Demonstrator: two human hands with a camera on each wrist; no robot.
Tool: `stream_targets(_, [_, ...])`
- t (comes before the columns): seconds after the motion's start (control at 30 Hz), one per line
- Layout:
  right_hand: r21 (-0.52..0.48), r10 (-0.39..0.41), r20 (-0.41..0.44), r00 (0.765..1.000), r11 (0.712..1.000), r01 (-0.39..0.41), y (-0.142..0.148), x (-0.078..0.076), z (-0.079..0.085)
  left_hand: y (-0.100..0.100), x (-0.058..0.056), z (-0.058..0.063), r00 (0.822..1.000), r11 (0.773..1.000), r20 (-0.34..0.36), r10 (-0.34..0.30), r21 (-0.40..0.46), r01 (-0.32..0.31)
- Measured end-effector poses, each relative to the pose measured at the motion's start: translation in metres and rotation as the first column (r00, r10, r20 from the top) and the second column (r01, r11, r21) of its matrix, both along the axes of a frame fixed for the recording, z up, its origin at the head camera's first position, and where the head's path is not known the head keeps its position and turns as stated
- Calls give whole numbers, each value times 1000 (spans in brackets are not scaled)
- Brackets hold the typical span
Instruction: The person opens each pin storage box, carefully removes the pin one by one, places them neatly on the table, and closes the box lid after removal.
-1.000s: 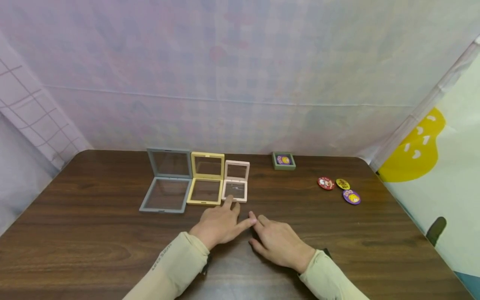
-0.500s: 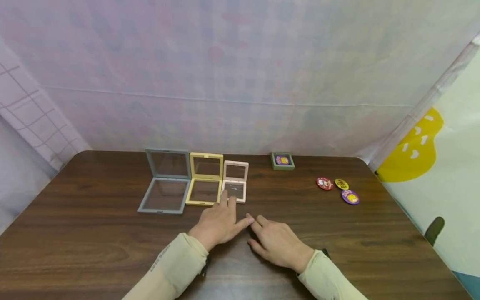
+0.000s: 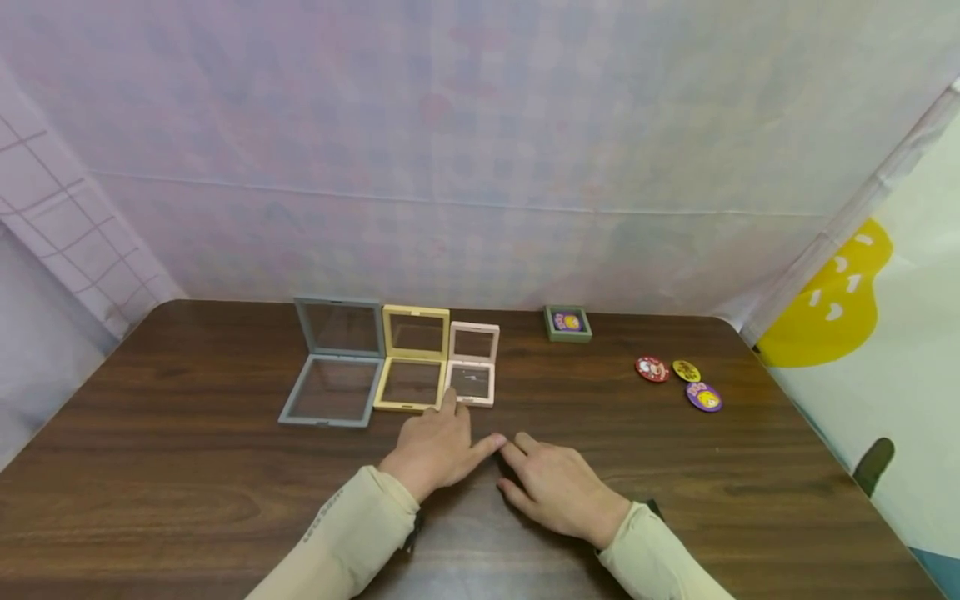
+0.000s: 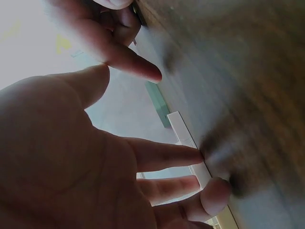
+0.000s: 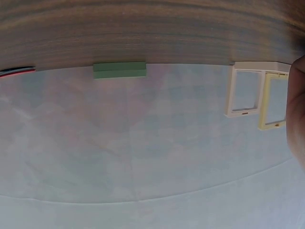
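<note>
Three hinged display frames with clear panes stand in a row in the head view, lids raised: a large grey-blue frame (image 3: 330, 422), a yellow frame (image 3: 408, 407) and a small pale pink frame (image 3: 491, 387). My left hand (image 3: 435, 446) has its fingers extended, fingertips right at the front edge of the pale pink frame. Its thumb reaches sideways to the fingertips of my right hand (image 3: 562, 492), which lies relaxed low over the table, palm down, holding nothing. In the left wrist view, the left fingers (image 4: 167, 157) overlap the pale pink frame's edge (image 4: 183, 131).
A small green box (image 3: 567, 336) with a purple round badge inside sits at the back, right of the frames. Farther right lie a red badge (image 3: 652, 369), a yellow badge (image 3: 686, 371) and a purple badge (image 3: 703, 397). A patterned cloth (image 3: 480, 167) hangs behind the table.
The left hand's fingers have shifted slightly, pointing a little farther left along the pale pink frame's front edge. The right hand, frames and badges have stayed put.
</note>
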State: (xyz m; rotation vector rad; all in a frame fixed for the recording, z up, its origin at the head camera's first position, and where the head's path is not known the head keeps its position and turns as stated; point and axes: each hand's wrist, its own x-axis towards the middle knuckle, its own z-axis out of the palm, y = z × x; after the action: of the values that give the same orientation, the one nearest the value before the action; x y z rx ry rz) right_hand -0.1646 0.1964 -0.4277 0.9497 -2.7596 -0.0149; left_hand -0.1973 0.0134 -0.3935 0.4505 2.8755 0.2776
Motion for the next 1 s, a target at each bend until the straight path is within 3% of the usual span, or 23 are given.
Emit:
stream_targets(0.27, [3,-1,4,1000,1000,1,1,-1,-1,1,0,0,1000,1000,7,5,1,-5])
stream_targets(0.6, [-2,9,15,1000,1000,-9,1,-1,1,2,3,3,999,1000,-28,18,-15,-18])
stream_targets(0.8, [-2,6,17,1000,1000,-6,1,-2,1,4,6,5,998,998,-66,-7,-69,2])
stream_targets(1.0, [-4,-1,23,1000,1000,1,1,-1,1,1,5,8,995,997,-99,18,-72,-26])
